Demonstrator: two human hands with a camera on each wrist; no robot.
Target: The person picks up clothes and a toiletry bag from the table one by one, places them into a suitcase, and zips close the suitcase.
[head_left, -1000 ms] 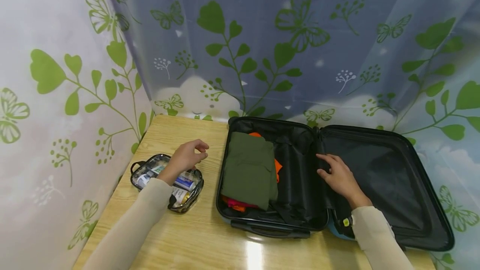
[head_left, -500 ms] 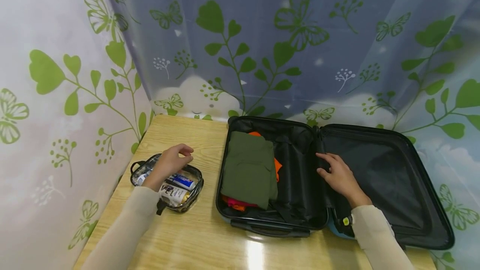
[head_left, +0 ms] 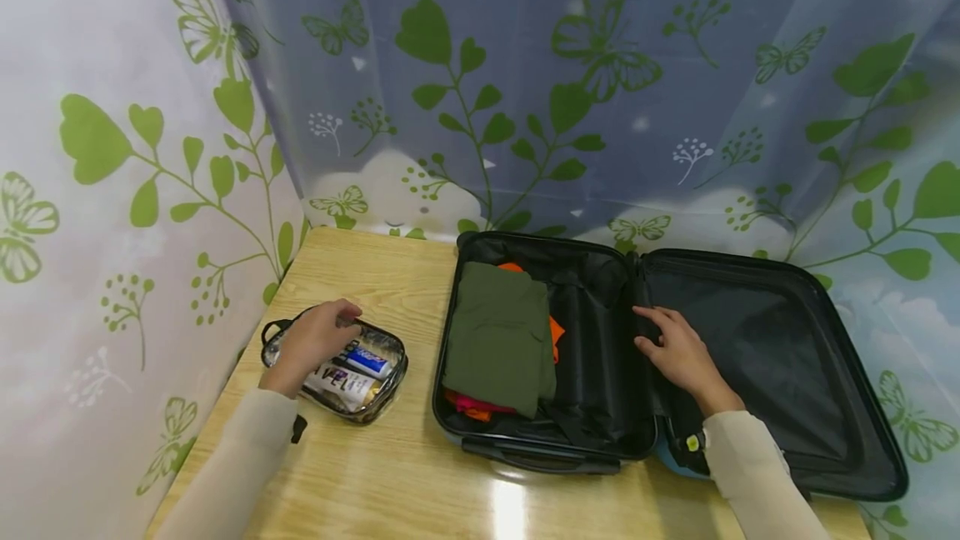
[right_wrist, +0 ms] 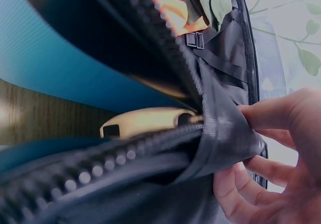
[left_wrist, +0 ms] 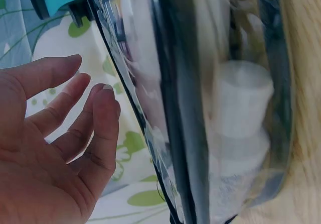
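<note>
My left hand (head_left: 311,344) hovers over a clear toiletry bag (head_left: 405,361), its fingers loosely bent and holding nothing. Through the clear plastic show a blue-and-white tube (head_left: 369,361) and a white tube (head_left: 345,387) with a gold cap. In the left wrist view a white-capped bottle (left_wrist: 243,101) stands inside the bag, beside my fingers. My right hand (head_left: 678,357) rests at the hinge side of an open black-lined suitcase (head_left: 592,394). In the right wrist view its thumb and fingertips touch a fold of black lining (right_wrist: 223,131), fingers relaxed.
A folded dark green garment (head_left: 498,340) lies in the suitcase's left half, with orange cloth (head_left: 556,330) showing beneath. The suitcase lid (head_left: 757,357) is laid open to the right. Patterned curtains (head_left: 480,107) hang behind the wooden table (head_left: 375,265).
My left hand has moved left and slightly down across the toiletry bag, uncovering more of the tubes. The right hand has stayed at the hinge.
</note>
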